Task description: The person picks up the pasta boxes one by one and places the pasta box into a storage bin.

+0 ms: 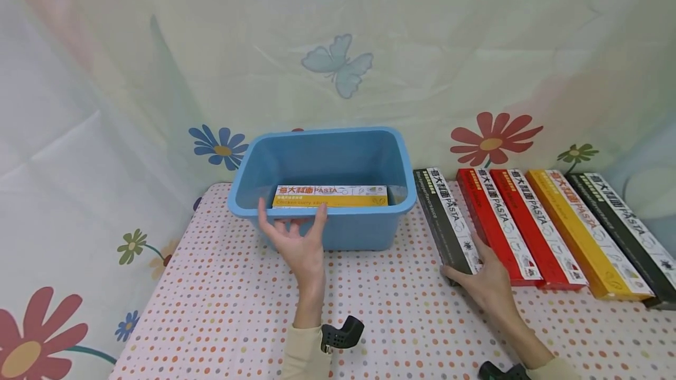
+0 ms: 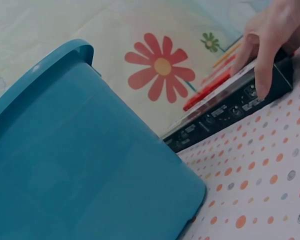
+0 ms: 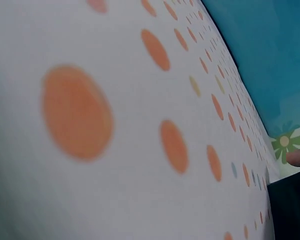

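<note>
A blue plastic bin (image 1: 359,227) stands on the dotted cloth, with a yellow pasta box (image 1: 348,200) lying inside near its front wall. At the front rim, my left hand (image 1: 298,251) holds the bin, the outer fingers reaching up to the lip and the middle ones folded beneath it. My right hand (image 1: 486,280) grips the near end of a black pasta box (image 1: 446,221), thumb on its left side and fingers over the right. In the left wrist view, that black box (image 2: 215,115) lies low along the cloth, its far end overlapped by the bin.
To the right of the held box lie two red pasta boxes (image 1: 496,224) (image 1: 538,227), a yellow one (image 1: 588,233) and another black one (image 1: 623,236), side by side. Behind the table hangs a flowered curtain (image 1: 412,63). The dotted tablecloth (image 1: 211,309) extends in front of the bin.
</note>
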`<state>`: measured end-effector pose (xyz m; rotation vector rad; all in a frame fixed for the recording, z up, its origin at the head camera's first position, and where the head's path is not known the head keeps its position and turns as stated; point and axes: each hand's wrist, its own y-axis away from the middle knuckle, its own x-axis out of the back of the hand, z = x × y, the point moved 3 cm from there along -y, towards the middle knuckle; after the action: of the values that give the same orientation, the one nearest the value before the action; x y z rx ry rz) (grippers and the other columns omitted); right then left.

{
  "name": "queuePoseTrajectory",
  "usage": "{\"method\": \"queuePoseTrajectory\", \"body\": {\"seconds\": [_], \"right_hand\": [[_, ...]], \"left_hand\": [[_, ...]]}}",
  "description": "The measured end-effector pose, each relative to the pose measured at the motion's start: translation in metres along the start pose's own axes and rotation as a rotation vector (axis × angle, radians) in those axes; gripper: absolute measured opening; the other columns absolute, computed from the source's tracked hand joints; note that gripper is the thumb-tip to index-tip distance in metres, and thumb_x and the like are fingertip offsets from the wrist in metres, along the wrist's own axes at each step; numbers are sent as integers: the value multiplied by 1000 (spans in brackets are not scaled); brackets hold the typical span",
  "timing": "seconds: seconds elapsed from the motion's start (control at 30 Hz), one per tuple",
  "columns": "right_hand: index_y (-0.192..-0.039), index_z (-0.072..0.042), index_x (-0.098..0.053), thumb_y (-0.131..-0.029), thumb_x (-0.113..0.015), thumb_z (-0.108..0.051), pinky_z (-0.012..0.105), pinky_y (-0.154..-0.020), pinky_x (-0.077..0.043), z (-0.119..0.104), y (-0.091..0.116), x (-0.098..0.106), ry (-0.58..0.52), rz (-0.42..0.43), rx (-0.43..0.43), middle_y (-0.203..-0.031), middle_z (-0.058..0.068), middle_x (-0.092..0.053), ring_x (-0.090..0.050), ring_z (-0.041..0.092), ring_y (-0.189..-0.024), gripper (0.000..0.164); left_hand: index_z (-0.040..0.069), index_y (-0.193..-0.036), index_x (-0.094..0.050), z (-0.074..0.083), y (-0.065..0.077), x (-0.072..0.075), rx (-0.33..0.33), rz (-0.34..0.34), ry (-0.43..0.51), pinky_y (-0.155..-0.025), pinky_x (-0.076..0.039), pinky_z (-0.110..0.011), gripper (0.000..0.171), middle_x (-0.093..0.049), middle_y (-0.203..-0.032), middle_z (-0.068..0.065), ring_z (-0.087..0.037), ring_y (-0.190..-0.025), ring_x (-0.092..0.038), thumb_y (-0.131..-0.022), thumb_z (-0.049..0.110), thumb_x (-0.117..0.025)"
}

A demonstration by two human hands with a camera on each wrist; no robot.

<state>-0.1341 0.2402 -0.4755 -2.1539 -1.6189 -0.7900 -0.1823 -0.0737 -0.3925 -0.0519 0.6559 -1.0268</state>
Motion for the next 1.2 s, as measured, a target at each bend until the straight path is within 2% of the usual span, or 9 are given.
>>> {"method": "queuePoseTrajectory", "body": {"seconds": [0.13, 0.3, 0.47, 0.63, 0.73, 0.9, 0.97, 1.03, 1.2], "right_hand": [[-167, -4, -8, -82, -90, -31, 66, -112, -33, -1, -3, -1, 2, -9, -19, -162, 37, -24, -34, 50, -139, 121], [-168, -6, -10, -86, -85, -17, 61, -109, -35, -4, -6, -5, -46, -1, -28, -163, 35, -26, -34, 47, -139, 112], [-168, -10, -14, -86, -82, -9, 58, -106, -37, -3, -7, -9, -96, 68, -62, -162, 33, -30, -38, 46, -137, 106], [-167, -9, -21, -87, -81, -9, 56, -103, -39, -1, -1, -9, -107, 114, -71, -161, 32, -35, -41, 44, -134, 100], [-167, -11, -23, -87, -81, -8, 54, -106, -37, 0, 5, -3, -132, 132, -71, -163, 28, -35, -40, 41, -138, 99], [-168, -21, -21, -90, -81, -14, 41, -100, -36, -8, 12, 25, -126, 152, -77, -166, 25, -31, -35, 39, -141, 98], [-167, -24, -22, -92, -80, -19, 37, -91, -34, -13, 14, 42, -101, 161, -57, -164, 28, -32, -35, 41, -137, 96], [-167, -24, -23, -92, -81, -21, 32, -87, -33, -18, 15, 59, -82, 170, 0, -162, 29, -34, -35, 40, -132, 95], [-165, -22, -30, -90, -83, -13, 11, -74, -34, -37, 15, 93, -39, 149, 260, -153, 30, -42, -39, 11, -111, 92]], "left_hand": [[18, -166, -16, 0, -2, 0, 2, 3, 3, -82, -59, -32, 108, -51, -138, -19, -28, -101, -56, -84, -1, -85], [18, -166, -17, 2, -4, 0, -7, 11, 6, -82, -60, -34, 108, -51, -138, -19, -28, -100, -57, -84, -2, -84], [17, -166, -16, 1, -5, -1, -9, 4, 4, -82, -59, -33, 109, -51, -136, -18, -27, -99, -56, -84, -1, -85], [17, -166, -16, -1, -2, 1, 2, 6, -16, -81, -58, -33, 108, -50, -137, -18, -28, -99, -56, -84, -1, -85], [16, -166, -16, -2, 0, 2, 8, 1, -25, -81, -59, -32, 109, -50, -138, -17, -29, -100, -57, -84, -2, -85], [17, -166, -16, -4, 0, 2, 1, -7, -21, -80, -59, -32, 109, -51, -137, -17, -29, -100, -56, -84, -1, -85], [17, -166, -16, -3, 0, 2, -2, -4, -18, -79, -59, -31, 109, -51, -137, -17, -29, -99, -56, -84, -1, -85], [17, -166, -17, -3, 0, 1, -2, 0, -16, -78, -60, -31, 108, -51, -136, -18, -29, -97, -56, -84, -1, -85], [15, -166, -17, -2, 1, 1, 0, 14, -2, -78, -59, -32, 109, -52, -133, -17, -27, -96, -56, -83, -1, -85]]}}
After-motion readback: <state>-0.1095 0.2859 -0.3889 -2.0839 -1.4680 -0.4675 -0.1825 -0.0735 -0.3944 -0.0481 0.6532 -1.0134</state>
